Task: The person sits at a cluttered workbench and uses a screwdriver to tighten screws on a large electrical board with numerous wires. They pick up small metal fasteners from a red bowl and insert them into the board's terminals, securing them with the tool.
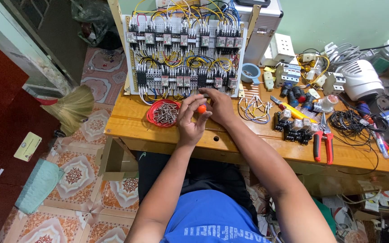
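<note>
Orange round-tipped tool handle (201, 108) sits pinched between both hands, left hand (191, 120) and right hand (220, 106), above glossy wooden table (131, 118).

Both hands (205, 112) on orange-handled tool (201, 108), perhaps screwdriver, below wired panel (184, 54)

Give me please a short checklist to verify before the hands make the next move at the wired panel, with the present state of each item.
1. Orange-handled tool held by both the left hand and right hand: ok.
2. Tool tip visible: not ok, hidden behind the fingers.
3. Wired relay panel upright on the wooden table: ok.
4. Red bowl of wire pieces close to the left hand: ok.
5. Red-handled cutters lying apart from both hands: ok.
6. Panel power off: cannot tell.
</note>
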